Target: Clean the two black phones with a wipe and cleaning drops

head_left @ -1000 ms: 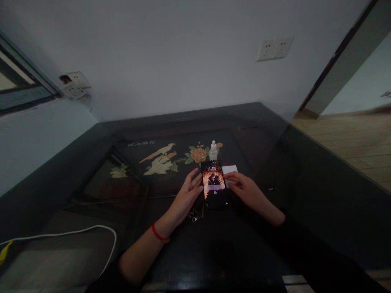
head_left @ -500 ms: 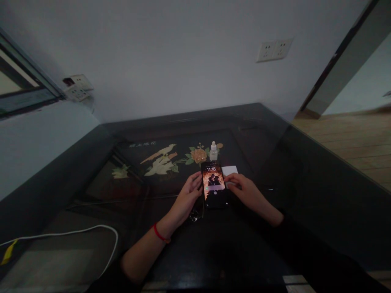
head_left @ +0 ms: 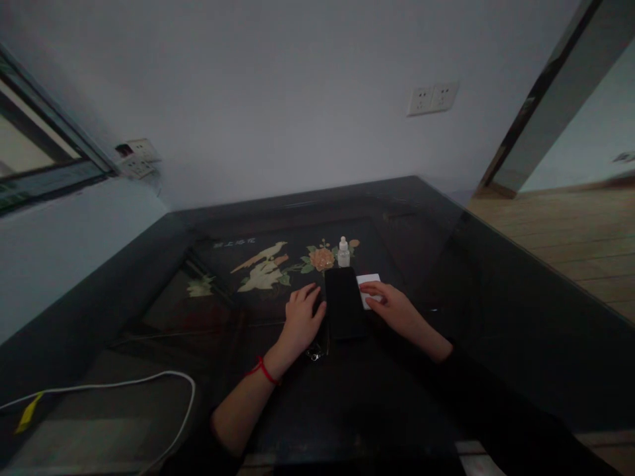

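Note:
A black phone [head_left: 344, 304] lies flat on the dark table with its screen dark. My left hand [head_left: 300, 317] rests just left of it, palm down, fingers spread and nothing held. On the phone's other side, my right hand [head_left: 389, 304] touches a flat white square [head_left: 368, 278] with its fingertips; thumb and fingers are apart. Whether the square is paper or cloth I cannot tell. Behind the phone's top edge stands a small clear bottle [head_left: 343, 254] with a white dropper-like cap. A small chain or strap with a metal clasp [head_left: 314, 355] lies below my left hand.
The glossy table [head_left: 307, 410] bears a bird and flower picture [head_left: 262, 271]. A white cable [head_left: 124, 381] with a yellow tag [head_left: 28, 413] runs along its left side. A wall [head_left: 278, 99] with sockets [head_left: 432, 99] borders the far edge.
The phone's lit lock screen has gone dark. My left hand has drawn off the phone's edge and spread its fingers. My right fingers have left the phone's side and lie on the white square.

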Tool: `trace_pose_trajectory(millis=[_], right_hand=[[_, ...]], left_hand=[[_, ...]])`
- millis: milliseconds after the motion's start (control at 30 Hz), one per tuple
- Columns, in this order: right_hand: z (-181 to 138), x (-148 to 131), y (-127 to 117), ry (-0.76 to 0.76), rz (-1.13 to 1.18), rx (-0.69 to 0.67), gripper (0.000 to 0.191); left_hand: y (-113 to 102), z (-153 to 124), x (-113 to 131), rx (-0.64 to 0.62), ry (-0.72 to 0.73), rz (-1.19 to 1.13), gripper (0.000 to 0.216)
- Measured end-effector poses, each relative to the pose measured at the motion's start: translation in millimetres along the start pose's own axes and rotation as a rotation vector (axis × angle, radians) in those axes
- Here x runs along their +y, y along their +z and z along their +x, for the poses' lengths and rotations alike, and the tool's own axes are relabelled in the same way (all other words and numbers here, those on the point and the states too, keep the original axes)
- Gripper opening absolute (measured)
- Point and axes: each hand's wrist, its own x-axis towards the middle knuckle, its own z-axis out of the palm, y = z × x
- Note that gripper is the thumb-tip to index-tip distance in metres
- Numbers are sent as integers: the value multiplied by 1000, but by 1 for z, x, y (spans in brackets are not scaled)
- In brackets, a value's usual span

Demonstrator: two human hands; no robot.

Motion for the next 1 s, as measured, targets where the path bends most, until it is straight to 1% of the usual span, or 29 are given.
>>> trace_pose_trajectory(millis=[100,233,367,533,667,833,867,967,1000], right_hand=[[2,1,4,29,84,-17,28],[1,-3,4,84,219,-58,32],[-1,-11,0,136,312,-51,35],[-5,-21,-2,150,371,7,36],[-8,-27,-3,165,403,-24,37],[-9,-29,-7,170,444,-107,34],[-10,-30,-8,168,449,-122,36],[-11,-33,-11,160,445,-167,43],[-11,-34,-12,154,436,-187,43]], left_hand=[[8,1,6,16,-6,60,31],[19,9,10,24,-37,17,32],[22,14,11,28,-87,-129,30],[22,7,15,-24,-147,-368,36],[16,3,18,-26,-149,-437,32],[0,-3,25,-63,-110,-425,32],[-3,-5,28,-60,-91,-410,33],[-10,-13,36,-66,18,-236,33],[-11,-15,39,-90,36,-210,33]])
